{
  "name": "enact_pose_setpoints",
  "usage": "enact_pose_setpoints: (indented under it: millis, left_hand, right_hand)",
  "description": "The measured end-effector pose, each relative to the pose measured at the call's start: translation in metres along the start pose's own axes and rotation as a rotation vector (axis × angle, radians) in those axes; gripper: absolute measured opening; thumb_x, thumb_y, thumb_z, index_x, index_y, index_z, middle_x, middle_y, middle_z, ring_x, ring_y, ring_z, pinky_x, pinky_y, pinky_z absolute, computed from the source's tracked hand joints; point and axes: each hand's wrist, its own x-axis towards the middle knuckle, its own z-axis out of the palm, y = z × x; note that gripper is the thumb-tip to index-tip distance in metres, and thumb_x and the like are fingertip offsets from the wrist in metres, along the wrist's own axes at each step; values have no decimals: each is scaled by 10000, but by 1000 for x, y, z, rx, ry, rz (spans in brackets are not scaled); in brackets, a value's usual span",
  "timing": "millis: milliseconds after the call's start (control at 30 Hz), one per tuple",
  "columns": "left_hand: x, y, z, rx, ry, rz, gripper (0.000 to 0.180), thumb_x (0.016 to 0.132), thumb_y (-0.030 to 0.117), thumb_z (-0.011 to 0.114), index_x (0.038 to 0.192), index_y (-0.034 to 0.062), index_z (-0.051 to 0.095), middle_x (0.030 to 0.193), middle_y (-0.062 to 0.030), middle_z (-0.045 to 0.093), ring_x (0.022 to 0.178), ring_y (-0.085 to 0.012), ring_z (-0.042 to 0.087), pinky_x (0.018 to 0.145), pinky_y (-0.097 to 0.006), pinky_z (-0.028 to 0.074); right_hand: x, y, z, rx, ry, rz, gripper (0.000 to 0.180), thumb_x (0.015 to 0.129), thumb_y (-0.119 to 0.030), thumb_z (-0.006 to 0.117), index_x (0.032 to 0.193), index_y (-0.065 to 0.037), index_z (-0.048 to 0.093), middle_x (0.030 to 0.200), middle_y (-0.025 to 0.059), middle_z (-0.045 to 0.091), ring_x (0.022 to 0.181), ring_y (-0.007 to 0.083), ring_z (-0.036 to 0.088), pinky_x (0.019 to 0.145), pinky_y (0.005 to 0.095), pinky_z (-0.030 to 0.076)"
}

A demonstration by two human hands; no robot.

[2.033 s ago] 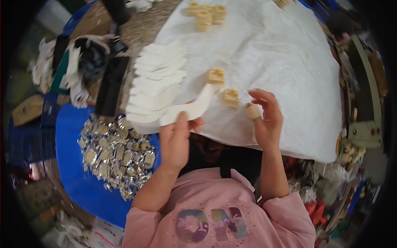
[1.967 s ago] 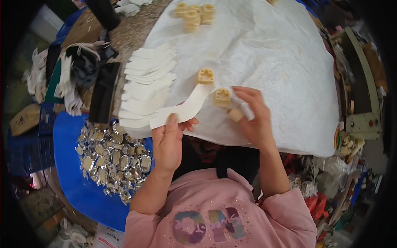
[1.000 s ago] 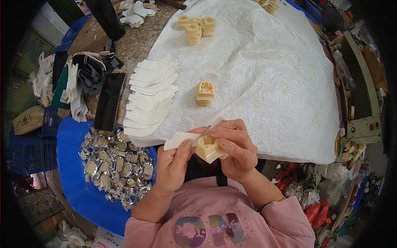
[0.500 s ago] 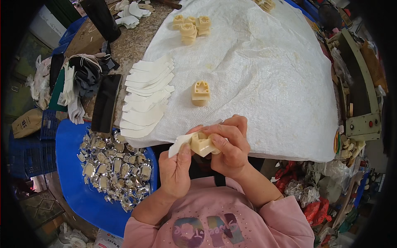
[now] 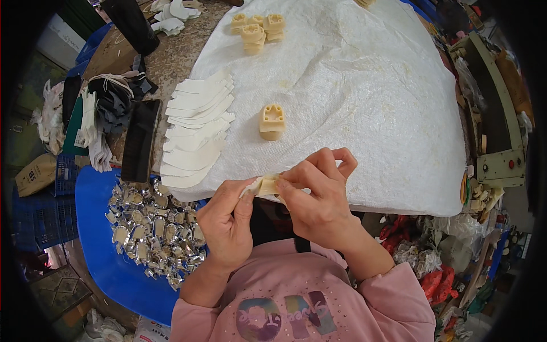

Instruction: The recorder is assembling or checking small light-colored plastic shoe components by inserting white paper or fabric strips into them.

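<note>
At the near edge of the white-covered table, a cream molded plastic piece (image 5: 269,185) is pinched between my two hands. My right hand (image 5: 320,199) is closed on its right side with thumb and fingers. From the left, my left hand (image 5: 229,219) pinches a white cut strip (image 5: 250,187) against the same piece; the fingers hide much of both. A similar cream block (image 5: 272,122) stands upright on the cover just beyond. Overlapping white strips (image 5: 196,134) lie in a column to the left. Farther back, several cream blocks (image 5: 253,39) are grouped and partly stacked.
Left of the strips lies a black phone (image 5: 141,139), with gloves (image 5: 94,119) beside it. A blue bin (image 5: 97,245) of shiny silver-edged parts stands below the table's left edge. A black cylinder (image 5: 131,25) is at back left, a green metal box (image 5: 501,165) at right.
The cream piece has been tipped so its hollow top no longer shows. The white strip that stuck out leftward is now mostly covered by my left fingers. Both hands have shifted slightly.
</note>
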Motion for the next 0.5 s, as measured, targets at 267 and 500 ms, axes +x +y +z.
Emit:
enact_pose_setpoints:
  millis: [267,500]
  left_hand:
    - [0,-10,12,246,30,356,193,824,-48,568,1004,-91,625,816,-176,609,694,-282,585,639,-334,475]
    - [2,-8,12,90,-14,248,257,822,-75,573,1068,-37,638,874,-138,609,750,-228,584,668,-282,471]
  right_hand:
    - [0,5,2,32,-120,23,269,538,28,599,778,-91,571,767,15,477,716,200,452,727,407,236]
    - [-4,22,9,272,-6,74,272,571,63,582,796,-90,573,780,33,478,767,216,469,762,410,246]
